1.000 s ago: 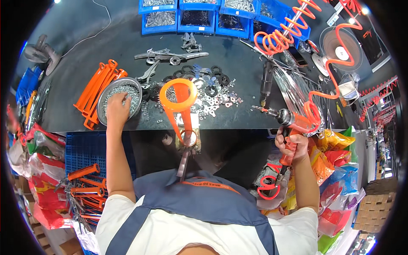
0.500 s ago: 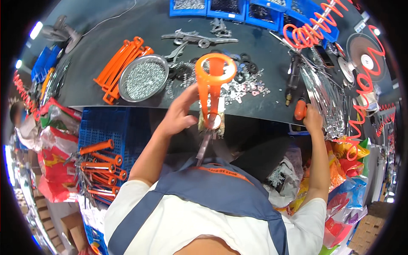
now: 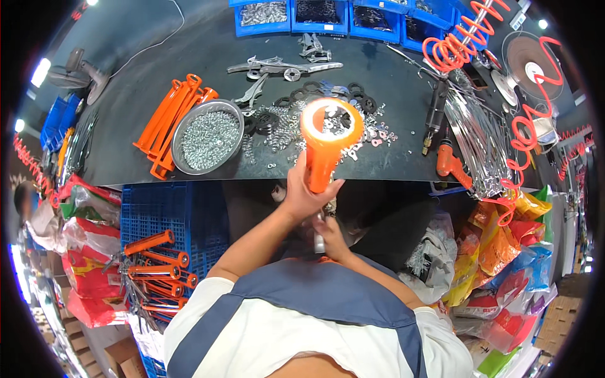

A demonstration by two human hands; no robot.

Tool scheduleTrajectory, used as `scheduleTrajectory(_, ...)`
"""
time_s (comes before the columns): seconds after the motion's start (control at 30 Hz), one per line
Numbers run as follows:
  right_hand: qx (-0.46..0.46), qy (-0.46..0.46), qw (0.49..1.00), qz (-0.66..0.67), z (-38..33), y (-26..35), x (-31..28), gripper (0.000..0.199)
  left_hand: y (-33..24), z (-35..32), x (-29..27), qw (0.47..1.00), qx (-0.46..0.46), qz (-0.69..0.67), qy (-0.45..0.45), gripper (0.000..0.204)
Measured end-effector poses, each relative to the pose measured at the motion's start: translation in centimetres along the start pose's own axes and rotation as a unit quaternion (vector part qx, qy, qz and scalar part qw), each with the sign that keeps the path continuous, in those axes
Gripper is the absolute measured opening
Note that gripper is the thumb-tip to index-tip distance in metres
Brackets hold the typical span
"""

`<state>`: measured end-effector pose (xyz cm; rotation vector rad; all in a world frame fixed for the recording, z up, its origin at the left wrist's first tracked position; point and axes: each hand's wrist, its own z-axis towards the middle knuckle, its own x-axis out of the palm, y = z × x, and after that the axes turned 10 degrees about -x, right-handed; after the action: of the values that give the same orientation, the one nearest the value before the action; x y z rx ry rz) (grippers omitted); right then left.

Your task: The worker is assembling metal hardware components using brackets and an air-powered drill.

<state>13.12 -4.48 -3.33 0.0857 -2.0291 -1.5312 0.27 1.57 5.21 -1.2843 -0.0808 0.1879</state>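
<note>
An orange caulking gun (image 3: 322,165) points away from me over the table's near edge, its round open end uppermost. My left hand (image 3: 304,194) is wrapped round its orange barrel. Below, close to my apron, my right hand (image 3: 332,238) closes on the gun's grey metal handle (image 3: 319,243); its fingers are partly hidden. Past the gun's ring lie loose springs, black discs and small metal pieces (image 3: 277,135). To the right, an orange power drill (image 3: 449,160) lies at the table edge, untouched.
A round metal bowl of small parts (image 3: 208,135) stands left, beside orange frames (image 3: 167,123). Blue bins (image 3: 318,19) line the back. At right are a black air screwdriver (image 3: 435,110), metal rods (image 3: 479,145) and red coiled hose (image 3: 447,53). A blue crate (image 3: 154,217) stands lower left.
My right hand has let go of the power drill and come across to the caulking gun's handle. My left hand now grips the barrel, and the gun's ring sits lower and further right.
</note>
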Motion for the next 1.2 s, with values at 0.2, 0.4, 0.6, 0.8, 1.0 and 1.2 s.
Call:
scheduleTrajectory(0.2,-0.078,-0.053,0.995,-0.028,1.6,-4.4,0.9,0.038,0.6,0.6,-0.9,0.997,-0.065,-0.017,0.036,0.035)
scheduleTrajectory(0.4,-0.060,-0.030,0.992,-0.105,1.3,-2.0,-0.1,0.052,0.7,-0.6,-0.5,0.992,-0.032,-0.103,0.063,0.034)
scheduleTrajectory(0.6,-0.283,0.030,0.822,-0.493,0.4,2.9,-3.6,0.037,-1.8,-4.0,-3.0,0.914,-0.031,-0.364,0.177,0.055)
scheduleTrajectory(0.8,-0.239,0.160,0.873,-0.394,-1.5,3.4,-4.7,0.020,-8.0,-0.7,-11.6,0.883,0.078,-0.461,-0.043,0.084)
scheduleTrajectory(1.0,-0.053,0.131,0.985,-0.100,-0.9,6.0,-0.7,0.054,-6.1,-1.3,-11.4,0.764,0.014,-0.640,-0.080,0.071)
scheduleTrajectory(1.2,-0.267,0.153,0.930,-0.201,2.6,9.3,3.5,0.039,-5.6,-0.4,-9.6,0.846,0.076,-0.528,-0.002,0.087)
